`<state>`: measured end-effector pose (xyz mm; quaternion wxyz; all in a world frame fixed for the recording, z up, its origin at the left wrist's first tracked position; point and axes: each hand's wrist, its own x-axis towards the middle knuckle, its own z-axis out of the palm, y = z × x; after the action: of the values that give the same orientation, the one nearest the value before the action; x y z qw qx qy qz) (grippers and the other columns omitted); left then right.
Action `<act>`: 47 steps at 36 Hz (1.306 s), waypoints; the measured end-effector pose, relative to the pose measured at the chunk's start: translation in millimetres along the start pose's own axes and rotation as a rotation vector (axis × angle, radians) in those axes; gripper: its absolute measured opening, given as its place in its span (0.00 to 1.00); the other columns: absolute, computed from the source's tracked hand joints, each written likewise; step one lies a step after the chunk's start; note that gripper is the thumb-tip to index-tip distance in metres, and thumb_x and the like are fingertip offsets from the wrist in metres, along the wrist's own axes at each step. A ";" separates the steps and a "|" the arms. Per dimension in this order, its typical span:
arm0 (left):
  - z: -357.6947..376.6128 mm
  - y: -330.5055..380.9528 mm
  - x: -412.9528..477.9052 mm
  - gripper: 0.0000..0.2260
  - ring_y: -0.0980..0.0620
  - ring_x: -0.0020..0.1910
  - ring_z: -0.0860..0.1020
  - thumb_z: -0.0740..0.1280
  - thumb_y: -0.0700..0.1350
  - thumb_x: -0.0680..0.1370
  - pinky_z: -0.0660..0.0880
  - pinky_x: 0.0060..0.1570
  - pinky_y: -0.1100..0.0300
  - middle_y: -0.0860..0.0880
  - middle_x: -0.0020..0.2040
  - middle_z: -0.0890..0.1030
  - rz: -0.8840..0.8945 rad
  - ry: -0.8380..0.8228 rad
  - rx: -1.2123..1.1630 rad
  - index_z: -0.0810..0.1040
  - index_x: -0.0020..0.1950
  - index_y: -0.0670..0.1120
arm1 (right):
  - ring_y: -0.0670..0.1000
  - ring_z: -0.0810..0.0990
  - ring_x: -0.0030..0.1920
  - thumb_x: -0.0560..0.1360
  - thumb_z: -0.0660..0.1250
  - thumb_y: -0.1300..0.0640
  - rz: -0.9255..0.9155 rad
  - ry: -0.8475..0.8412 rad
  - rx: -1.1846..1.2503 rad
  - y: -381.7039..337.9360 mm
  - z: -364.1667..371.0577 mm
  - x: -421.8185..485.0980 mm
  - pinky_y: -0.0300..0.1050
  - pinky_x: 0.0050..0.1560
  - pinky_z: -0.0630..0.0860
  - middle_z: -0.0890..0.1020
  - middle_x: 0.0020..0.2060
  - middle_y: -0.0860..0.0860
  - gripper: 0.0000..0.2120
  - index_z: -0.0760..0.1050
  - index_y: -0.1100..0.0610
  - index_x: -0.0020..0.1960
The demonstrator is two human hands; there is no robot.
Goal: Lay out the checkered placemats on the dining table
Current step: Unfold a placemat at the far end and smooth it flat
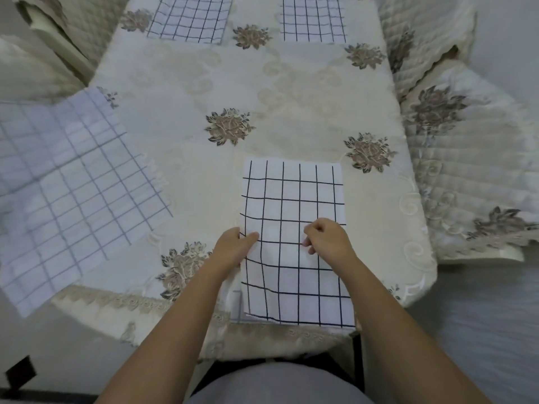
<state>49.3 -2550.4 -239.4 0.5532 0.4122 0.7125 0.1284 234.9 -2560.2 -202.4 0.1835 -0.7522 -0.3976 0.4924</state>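
A white placemat with a black grid lies at the near edge of the dining table, folded, with a second layer showing at its lower left. My left hand grips its left edge, thumb on top. My right hand rests on the mat's middle with the fingers curled and pinching the cloth. A larger placemat lies at the left, hanging over the table's edge. At the far end lie two more placemats: one on the left, one on the right.
A cream tablecloth with brown flower prints covers the table. Chairs with quilted cream covers stand at the right and at the upper left. Grey floor shows at the lower right.
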 end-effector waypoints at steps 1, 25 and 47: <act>-0.4 -0.8 0.9 0.14 0.42 0.50 0.76 0.65 0.49 0.76 0.73 0.50 0.53 0.41 0.48 0.78 0.019 0.015 0.049 0.76 0.51 0.39 | 0.50 0.75 0.34 0.78 0.57 0.58 0.014 0.015 -0.011 4.9 -1.6 1.5 0.41 0.33 0.70 0.81 0.40 0.54 0.08 0.74 0.59 0.48; -3.1 -10.3 5.2 0.13 0.46 0.40 0.73 0.67 0.46 0.75 0.67 0.36 0.57 0.44 0.44 0.74 0.107 0.230 0.535 0.67 0.51 0.41 | 0.52 0.69 0.37 0.74 0.65 0.59 0.235 0.120 -0.082 57.9 -33.1 18.8 0.41 0.39 0.64 0.69 0.31 0.55 0.16 0.64 0.57 0.30; 22.8 37.2 33.8 0.07 0.49 0.43 0.71 0.59 0.37 0.76 0.66 0.36 0.60 0.48 0.45 0.74 0.201 0.192 0.506 0.73 0.52 0.43 | 0.47 0.64 0.30 0.77 0.61 0.60 0.163 0.326 0.140 59.2 -68.9 57.4 0.41 0.29 0.62 0.67 0.30 0.49 0.15 0.63 0.54 0.33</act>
<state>84.7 -2508.6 -246.7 0.3472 0.5917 0.7265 0.0391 332.1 -2544.1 -245.2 0.2570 -0.8370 -0.2653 0.4038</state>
